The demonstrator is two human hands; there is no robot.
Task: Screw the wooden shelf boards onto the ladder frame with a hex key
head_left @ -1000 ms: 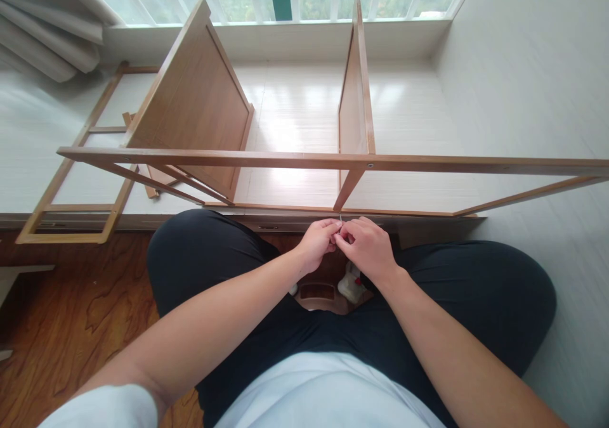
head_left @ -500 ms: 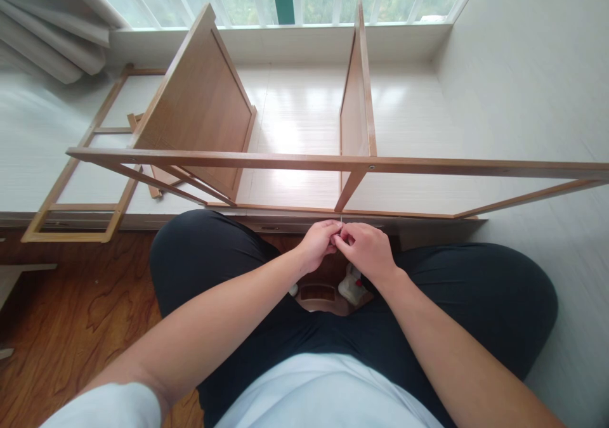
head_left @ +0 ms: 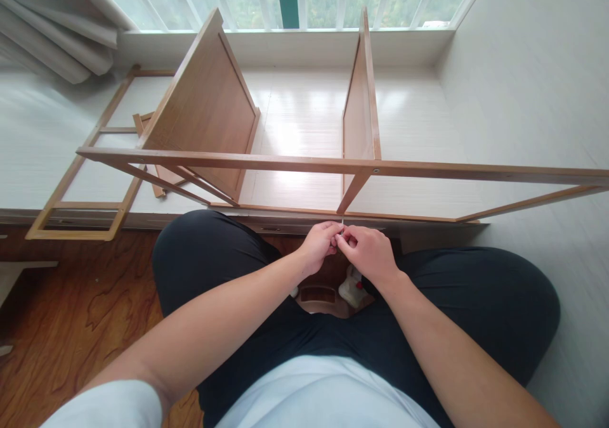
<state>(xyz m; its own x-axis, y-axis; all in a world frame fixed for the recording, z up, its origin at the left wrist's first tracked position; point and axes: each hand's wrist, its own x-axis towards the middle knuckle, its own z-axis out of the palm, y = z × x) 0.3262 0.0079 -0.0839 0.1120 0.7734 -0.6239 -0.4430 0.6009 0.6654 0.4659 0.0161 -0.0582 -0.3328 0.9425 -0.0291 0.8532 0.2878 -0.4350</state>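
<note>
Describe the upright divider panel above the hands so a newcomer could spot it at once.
Start at the long wooden frame lying across the pale platform. Its horizontal rail meets one thin divider panel standing edge-on, above both hands. Unlike the broad left panel, it stands vertical, not tilted.

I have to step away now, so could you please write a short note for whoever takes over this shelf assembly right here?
Left hand and right hand: fingertips pinched together on a small thin metal pin, too small to identify, at the near rail of the light-brown wooden shelf frame.
Things: the frame lies on its side on the white raised platform; a separate wooden ladder-shaped side frame lies flat to the left. A small white bag with red marks sits between the knees.
Done: two upright wooden panels stand in the frame.
Left: the pin looks unseated; the side frame looks unattached.
</note>
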